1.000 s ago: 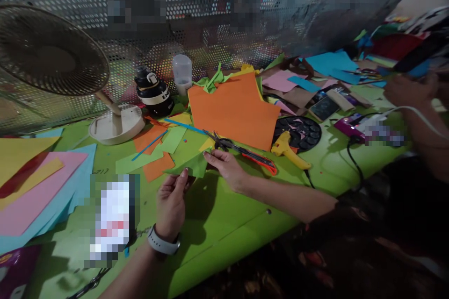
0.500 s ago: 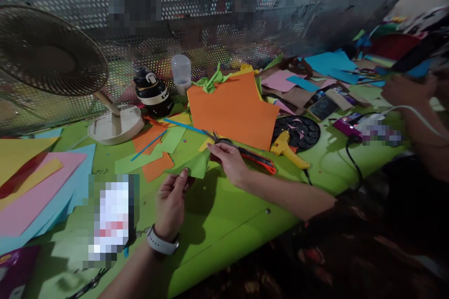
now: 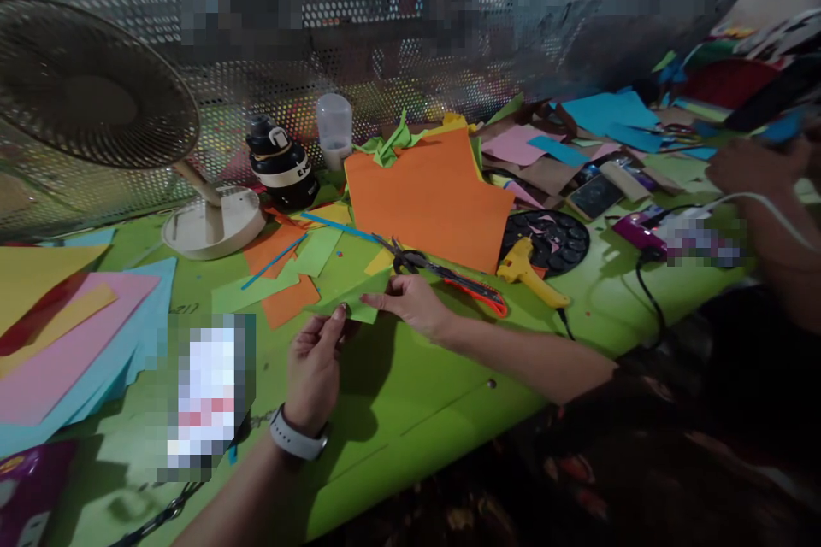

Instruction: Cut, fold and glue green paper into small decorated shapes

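Note:
My left hand (image 3: 312, 367), with a watch at the wrist, pinches the near edge of a green paper piece (image 3: 351, 297) lying on the green table (image 3: 398, 410). On the piece's right side my right hand (image 3: 410, 304) presses it with thumb and fingers closed. Just beyond the right hand lie black-handled scissors (image 3: 405, 256) and an orange utility knife (image 3: 478, 294).
A large orange sheet (image 3: 429, 197), a yellow glue gun (image 3: 529, 272) and a black round tray (image 3: 552, 238) lie behind. A fan (image 3: 96, 94), a black bottle (image 3: 280, 164) and a plastic cup (image 3: 334, 130) stand at left. Pink, blue and yellow sheets (image 3: 70, 342) lie far left. Another person's arm (image 3: 763, 197) is at right.
My right hand drew back from the scissors toward me and now pinches the green paper's right side. The left hand kept its hold.

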{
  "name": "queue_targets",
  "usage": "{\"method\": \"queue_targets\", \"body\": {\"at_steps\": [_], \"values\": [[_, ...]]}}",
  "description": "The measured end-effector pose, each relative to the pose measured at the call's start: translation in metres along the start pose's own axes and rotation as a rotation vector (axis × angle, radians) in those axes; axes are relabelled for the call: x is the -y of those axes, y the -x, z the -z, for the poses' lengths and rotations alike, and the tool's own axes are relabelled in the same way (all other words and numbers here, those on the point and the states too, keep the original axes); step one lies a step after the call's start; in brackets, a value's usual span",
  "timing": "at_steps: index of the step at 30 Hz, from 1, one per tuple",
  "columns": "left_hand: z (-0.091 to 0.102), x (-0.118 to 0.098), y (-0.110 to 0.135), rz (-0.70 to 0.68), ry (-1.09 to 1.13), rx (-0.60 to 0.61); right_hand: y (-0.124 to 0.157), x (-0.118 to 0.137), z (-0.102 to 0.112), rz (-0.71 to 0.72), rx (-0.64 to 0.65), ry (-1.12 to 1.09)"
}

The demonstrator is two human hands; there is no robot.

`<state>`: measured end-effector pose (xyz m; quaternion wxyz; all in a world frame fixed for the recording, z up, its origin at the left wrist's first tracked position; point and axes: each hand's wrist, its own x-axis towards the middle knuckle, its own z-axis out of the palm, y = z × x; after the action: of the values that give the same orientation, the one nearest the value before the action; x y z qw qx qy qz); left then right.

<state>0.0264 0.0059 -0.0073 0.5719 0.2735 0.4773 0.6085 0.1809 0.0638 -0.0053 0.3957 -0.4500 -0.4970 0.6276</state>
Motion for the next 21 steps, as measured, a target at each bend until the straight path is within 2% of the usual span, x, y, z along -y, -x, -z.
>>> {"method": "queue_targets", "body": {"at_steps": [8,12,14,16,19,21], "values": [[0.002,-0.008,-0.005,-0.007,-0.011,-0.022,-0.003,0.015,0.007,0.106,-0.036,-0.034],[0.008,-0.012,-0.009,0.017,0.006,-0.022,-0.004,0.021,0.014,0.066,0.132,-0.038],[0.008,-0.013,-0.01,0.034,0.053,-0.059,-0.004,0.02,0.016,0.053,0.215,-0.028],[0.006,-0.013,-0.01,0.069,0.112,-0.098,-0.003,0.017,0.015,0.084,0.224,0.004],[0.001,-0.013,-0.006,0.148,0.112,-0.054,0.001,0.012,0.009,0.128,0.189,0.067],[-0.001,-0.013,-0.003,0.198,0.003,0.013,0.005,0.01,0.005,0.13,0.177,0.099]]}}
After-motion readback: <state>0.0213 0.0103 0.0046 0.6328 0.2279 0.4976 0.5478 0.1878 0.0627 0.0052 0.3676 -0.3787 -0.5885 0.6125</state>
